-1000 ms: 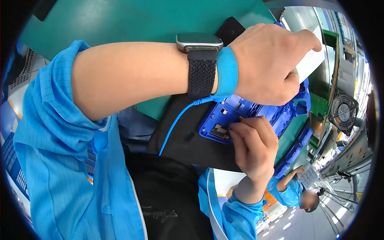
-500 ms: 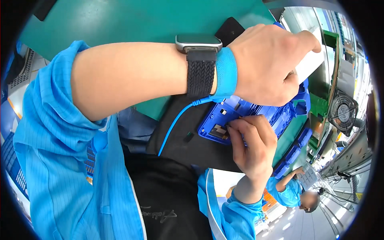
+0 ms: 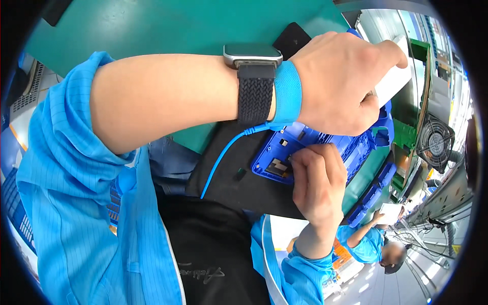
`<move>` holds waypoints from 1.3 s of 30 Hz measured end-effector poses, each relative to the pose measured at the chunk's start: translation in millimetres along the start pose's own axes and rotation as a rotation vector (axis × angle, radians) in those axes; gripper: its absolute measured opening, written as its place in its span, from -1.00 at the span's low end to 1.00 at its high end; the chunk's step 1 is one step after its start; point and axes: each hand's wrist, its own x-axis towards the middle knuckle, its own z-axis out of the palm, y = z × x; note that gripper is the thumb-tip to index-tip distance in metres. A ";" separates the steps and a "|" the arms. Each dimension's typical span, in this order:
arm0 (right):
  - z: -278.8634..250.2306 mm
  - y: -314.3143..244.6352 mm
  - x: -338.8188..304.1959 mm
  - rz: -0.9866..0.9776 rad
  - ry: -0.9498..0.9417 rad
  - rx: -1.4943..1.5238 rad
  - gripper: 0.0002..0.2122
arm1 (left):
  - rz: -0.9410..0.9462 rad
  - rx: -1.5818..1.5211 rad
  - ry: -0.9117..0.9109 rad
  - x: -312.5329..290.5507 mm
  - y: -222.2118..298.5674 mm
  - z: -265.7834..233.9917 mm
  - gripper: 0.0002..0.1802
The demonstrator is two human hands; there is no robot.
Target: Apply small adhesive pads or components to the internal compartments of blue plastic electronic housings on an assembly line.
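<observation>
My left hand (image 3: 345, 81) reaches across from the left, with a dark-banded watch and a blue wrist strap on its wrist. Its fingers curl around a white flat rectangular piece (image 3: 395, 76). Below it lies a blue plastic housing (image 3: 273, 152) with small cutouts and a metallic part, partly covered by both hands. My right hand (image 3: 321, 183) is closed, thumb and fingers pinched together at the housing beside the metallic part. Whatever sits between those fingertips is hidden.
A black mat (image 3: 244, 188) lies under the housing on the green table (image 3: 152, 30). A blue cord (image 3: 218, 161) runs from the wrist strap. Another blue plastic part (image 3: 373, 195) and a fan (image 3: 435, 141) are on the right. A co-worker (image 3: 363, 244) holds a white sheet.
My right hand has shifted slightly left and its fingers have drawn closer together at the housing. My left hand stays in place. The co-worker's white sheet has tilted.
</observation>
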 end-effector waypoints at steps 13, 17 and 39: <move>-9.7 3.4 3.4 -0.020 -0.055 0.080 -0.75 | -0.020 0.004 -0.023 0.2 0.0 -0.5 -0.47; -8.7 2.6 2.4 0.031 -0.032 0.103 -0.75 | -0.017 0.010 -0.031 -0.2 -0.8 -0.9 -0.47; -14.0 4.3 7.7 -0.001 -0.145 0.084 -0.82 | -0.013 0.008 -0.028 -0.3 -0.5 0.8 -0.48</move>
